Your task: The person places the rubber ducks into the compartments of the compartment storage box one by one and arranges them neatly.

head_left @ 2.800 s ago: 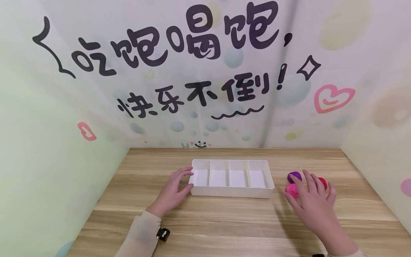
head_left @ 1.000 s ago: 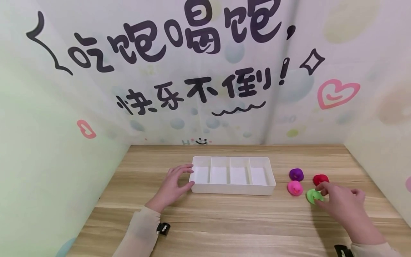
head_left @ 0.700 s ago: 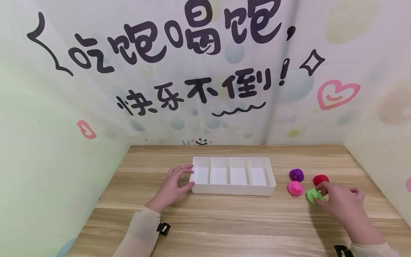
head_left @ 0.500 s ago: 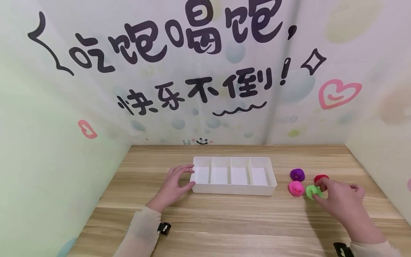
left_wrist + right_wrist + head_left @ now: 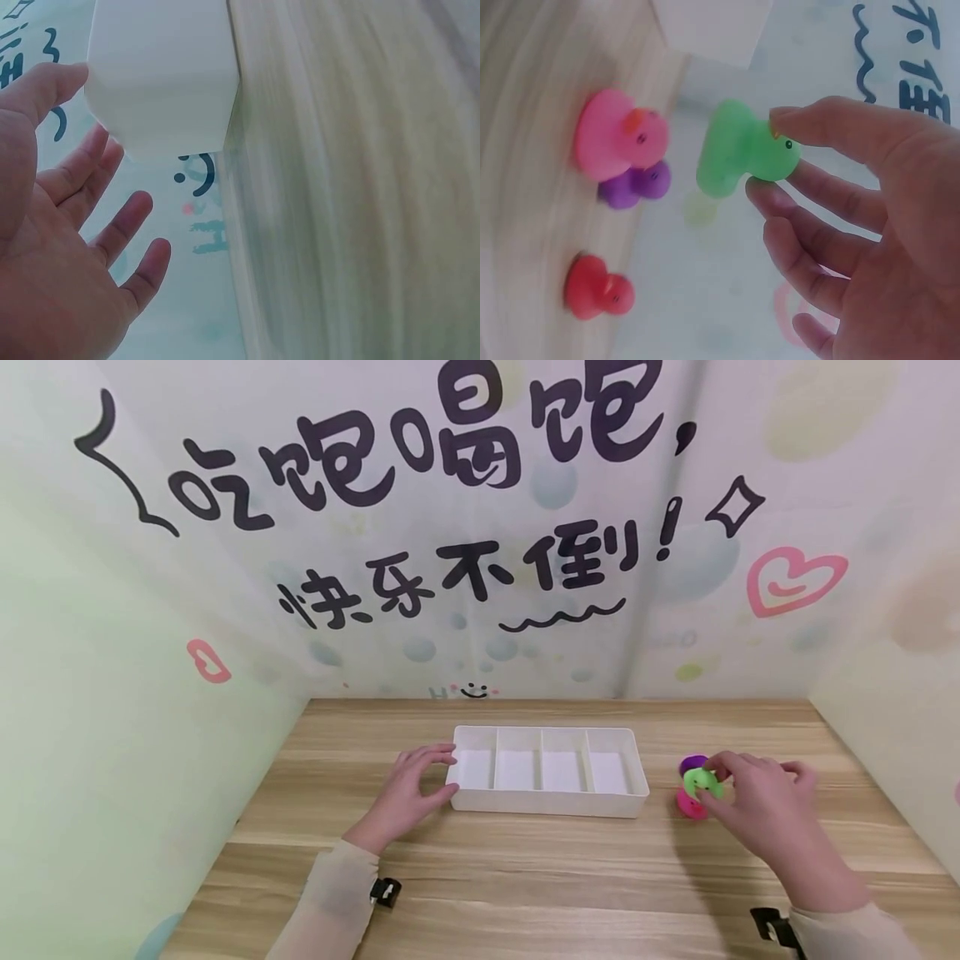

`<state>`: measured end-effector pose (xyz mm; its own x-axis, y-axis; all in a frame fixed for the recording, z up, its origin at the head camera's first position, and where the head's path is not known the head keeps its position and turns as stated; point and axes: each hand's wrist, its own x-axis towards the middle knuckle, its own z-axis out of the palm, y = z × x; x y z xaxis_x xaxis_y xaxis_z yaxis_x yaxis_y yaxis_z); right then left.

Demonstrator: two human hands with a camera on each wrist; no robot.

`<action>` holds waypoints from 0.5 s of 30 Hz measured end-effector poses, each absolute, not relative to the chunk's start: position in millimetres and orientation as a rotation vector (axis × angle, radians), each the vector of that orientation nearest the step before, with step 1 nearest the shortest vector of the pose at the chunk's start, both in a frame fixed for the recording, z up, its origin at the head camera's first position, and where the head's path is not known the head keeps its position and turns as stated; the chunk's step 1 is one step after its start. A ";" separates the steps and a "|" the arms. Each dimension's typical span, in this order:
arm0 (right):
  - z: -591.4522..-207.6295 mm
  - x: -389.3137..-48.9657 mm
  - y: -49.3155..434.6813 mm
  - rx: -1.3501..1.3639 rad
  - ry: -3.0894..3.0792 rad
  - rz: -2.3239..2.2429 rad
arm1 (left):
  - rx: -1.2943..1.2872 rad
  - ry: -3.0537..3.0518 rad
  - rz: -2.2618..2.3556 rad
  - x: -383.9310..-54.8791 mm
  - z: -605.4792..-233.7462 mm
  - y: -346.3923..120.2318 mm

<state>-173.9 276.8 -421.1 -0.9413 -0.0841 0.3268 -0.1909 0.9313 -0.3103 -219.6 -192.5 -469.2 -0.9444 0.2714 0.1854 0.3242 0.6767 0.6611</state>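
A light green toy duck (image 5: 742, 150) is pinched at its head between the thumb and fingers of my right hand (image 5: 768, 802). In the right wrist view it is held off the table, its base to the left. Overlapped by it in the head view are a pink duck (image 5: 692, 805) and a purple duck (image 5: 692, 765) on the table. A red duck (image 5: 598, 287) shows in the right wrist view; my right hand hides it from the head camera. My left hand (image 5: 405, 793) touches the left end of a white four-slot tray (image 5: 547, 803), its other fingers spread loosely.
The tray's compartments face up, split by thin dividers (image 5: 542, 762). Beneath everything is a wood-grain table (image 5: 525, 885). A printed backdrop (image 5: 375, 652) rises at its rear edge, with pale walls (image 5: 112, 760) on both sides.
My right hand first hovered over the ducks, then took the green duck by its head. Now it has lifted the duck up and leftward, in front of the pink and purple ones. The left hand stays put.
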 end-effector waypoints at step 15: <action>-409.4 -186.9 235.1 0.336 -2.679 0.556 | -0.486 -2.829 -1.134 -219.6 -470.0 -192.1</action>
